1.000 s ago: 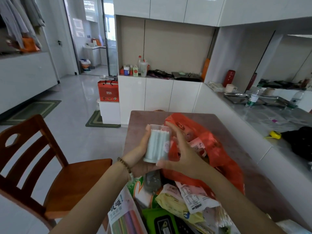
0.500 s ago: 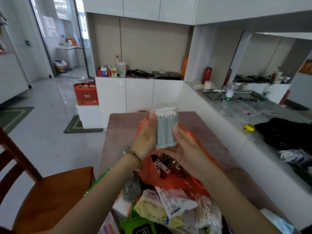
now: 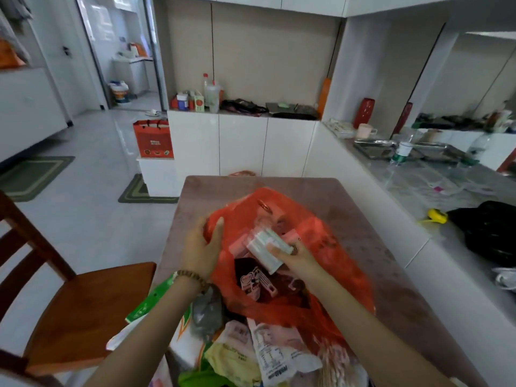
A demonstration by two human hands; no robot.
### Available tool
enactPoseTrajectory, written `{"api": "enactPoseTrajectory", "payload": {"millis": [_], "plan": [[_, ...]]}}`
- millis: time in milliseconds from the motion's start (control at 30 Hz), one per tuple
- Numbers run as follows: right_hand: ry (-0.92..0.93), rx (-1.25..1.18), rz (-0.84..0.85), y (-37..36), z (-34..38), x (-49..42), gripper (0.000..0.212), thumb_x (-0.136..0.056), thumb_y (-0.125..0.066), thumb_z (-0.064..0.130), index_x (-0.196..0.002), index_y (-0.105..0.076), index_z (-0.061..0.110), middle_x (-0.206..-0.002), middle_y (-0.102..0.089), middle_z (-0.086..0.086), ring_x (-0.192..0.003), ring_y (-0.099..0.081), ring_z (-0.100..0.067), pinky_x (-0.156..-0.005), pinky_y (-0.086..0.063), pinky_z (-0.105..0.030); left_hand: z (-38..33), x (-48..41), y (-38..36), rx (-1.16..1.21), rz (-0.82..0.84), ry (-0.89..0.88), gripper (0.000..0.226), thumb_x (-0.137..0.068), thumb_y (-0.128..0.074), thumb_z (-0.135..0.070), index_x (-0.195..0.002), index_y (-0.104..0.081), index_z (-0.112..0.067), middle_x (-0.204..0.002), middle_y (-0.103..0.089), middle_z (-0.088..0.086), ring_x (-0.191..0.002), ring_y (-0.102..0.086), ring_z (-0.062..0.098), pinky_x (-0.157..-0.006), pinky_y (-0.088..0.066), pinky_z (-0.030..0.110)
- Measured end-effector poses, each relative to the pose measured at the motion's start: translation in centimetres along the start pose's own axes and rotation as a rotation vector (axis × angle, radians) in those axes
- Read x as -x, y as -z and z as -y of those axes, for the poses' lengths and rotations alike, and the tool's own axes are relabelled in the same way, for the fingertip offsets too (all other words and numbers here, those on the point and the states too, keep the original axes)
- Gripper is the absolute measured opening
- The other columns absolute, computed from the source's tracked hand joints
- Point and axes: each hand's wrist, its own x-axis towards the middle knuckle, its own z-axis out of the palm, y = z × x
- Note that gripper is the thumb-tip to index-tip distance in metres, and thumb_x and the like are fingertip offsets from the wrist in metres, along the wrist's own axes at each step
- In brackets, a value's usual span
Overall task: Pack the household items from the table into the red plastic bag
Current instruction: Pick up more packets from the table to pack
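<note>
The packing looks partly done: the red bag (image 3: 282, 236) lies open at the centre of the frame on the surface (image 3: 371, 247), and several things already sit inside it, among them a dark packet (image 3: 252, 280) with pink print and a pink pack (image 3: 237, 245). The right hand (image 3: 296, 258) is closed around the swab box (image 3: 266, 248), tilted on its side in the bag's mouth, while the left hand (image 3: 202, 248) grips the bag's left edge and holds it open. A good deal is left, I judge: a heap of packets (image 3: 251, 347) lies at the lower centre of the frame, outside the bag, with a grey pouch (image 3: 208, 314) and loose swabs (image 3: 335, 364) among them. Half a second ago both hands held the box upright above the bag; now it has come down into the opening, carried by the right hand alone, and the left has shifted to the bag.
</note>
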Motion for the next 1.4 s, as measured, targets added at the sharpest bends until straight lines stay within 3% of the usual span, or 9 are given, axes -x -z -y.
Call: {"api": "enactPoseTrajectory", "payload": {"millis": [200,500,633,767,867,967,1067,1167,1400], "plan": [[0.151,0.566,0.060,-2.7,0.6,-7.0,0.071,-0.075,-0.073,0.049,-0.131,-0.051,0.012,-0.100,-0.063,0.000,-0.082,-0.058,-0.011,-0.064,-0.040,-0.017,0.6,-1.0,0.5,0.041,0.007,-0.031,0.041,-0.095,-0.045,-0.028,-0.062,-0.052,-0.006,-0.048,-0.047,0.002,-0.036,-0.040,0.008,-0.041,-0.036,0.026],[0.181,0.827,0.253,-5.2,-0.2,-11.3,0.075,-0.075,-0.065,0.063,-0.135,-0.049,0.021,-0.144,-0.044,-0.006,-0.129,-0.044,-0.025,-0.101,-0.036,-0.029,1.1,-1.3,0.7,0.169,0.045,0.024,0.024,-0.096,-0.044,-0.017,-0.101,-0.066,-0.008,-0.057,-0.053,0.001,-0.035,-0.043,0.004,-0.036,-0.040,0.018],[0.346,0.619,0.041,-4.5,0.2,-8.1,0.052,-0.083,-0.069,0.039,-0.126,-0.056,0.013,-0.142,-0.043,-0.010,-0.132,-0.042,-0.027,-0.109,-0.038,-0.040,1.1,-1.5,2.2,0.315,0.177,0.068,0.021,-0.094,-0.046,-0.011,-0.109,-0.060,-0.006,-0.055,-0.063,-0.005,-0.037,-0.051,0.006,-0.039,-0.047,0.020],[0.507,0.138,0.124,-4.2,1.2,0.9,0.018,-0.084,-0.070,0.026,-0.102,-0.065,0.027,-0.119,-0.064,0.002,-0.112,-0.060,-0.015,-0.088,-0.050,-0.017,1.6,-2.2,4.1,0.297,0.322,0.074,0.021,-0.091,-0.053,-0.010,-0.108,-0.060,-0.019,-0.062,-0.070,-0.006,-0.058,-0.056,0.019,-0.060,-0.049,0.032],[0.249,-0.193,0.394,-5.4,-0.9,6.7,0.029,-0.076,-0.070,0.031,-0.101,-0.067,0.016,-0.095,-0.074,0.001,-0.085,-0.070,-0.012,-0.074,-0.055,-0.019,2.3,-2.5,5.0,0.290,0.413,0.093,0.025,-0.089,-0.056,-0.009,-0.110,-0.059,-0.023,-0.065,-0.073,-0.008,-0.065,-0.062,0.014,-0.066,-0.051,0.032],[0.031,-0.050,0.483,-8.5,-4.4,8.9,0.026,-0.082,-0.066,0.014,-0.107,-0.065,0.006,-0.101,-0.070,-0.004,-0.082,-0.068,-0.007,-0.073,-0.054,-0.016,3.2,-2.4,5.8,0.341,0.449,0.100,0.028,-0.088,-0.056,-0.006,-0.109,-0.057,-0.026,-0.067,-0.074,-0.009,-0.061,-0.066,0.002,-0.062,-0.055,0.020],[-0.059,0.102,0.368,-12.3,-7.3,8.2,0.067,-0.075,-0.074,0.024,-0.133,-0.049,0.001,-0.127,-0.056,-0.008,-0.106,-0.060,-0.007,-0.080,-0.047,-0.011,3.8,-2.4,6.7,0.347,0.496,0.093,0.029,-0.088,-0.056,-0.007,-0.108,-0.056,-0.029,-0.071,-0.074,-0.011,-0.063,-0.066,-0.001,-0.062,-0.056,0.017],[-0.024,0.200,0.127,-15.8,-8.6,5.7,0.076,-0.078,-0.076,0.027,-0.142,-0.038,0.009,-0.145,-0.040,-0.009,-0.131,-0.041,-0.020,-0.102,-0.036,-0.024,3.9,-2.9,7.3,0.366,0.541,0.092,0.031,-0.089,-0.055,-0.007,-0.116,-0.054,-0.022,-0.072,-0.074,-0.011,-0.065,-0.067,-0.002,-0.059,-0.054,0.014],[0.033,0.531,-0.221,-21.1,-11.3,2.1,0.091,-0.074,-0.074,0.046,-0.146,-0.025,0.019,-0.149,-0.027,-0.008,-0.133,-0.040,-0.030,-0.105,-0.040,-0.043,5.1,-4.3,9.1,0.376,0.594,0.069,0.034,-0.087,-0.060,-0.013,-0.116,-0.053,-0.028,-0.080,-0.076,-0.008,-0.082,-0.070,0.004,-0.079,-0.057,0.022]]}}
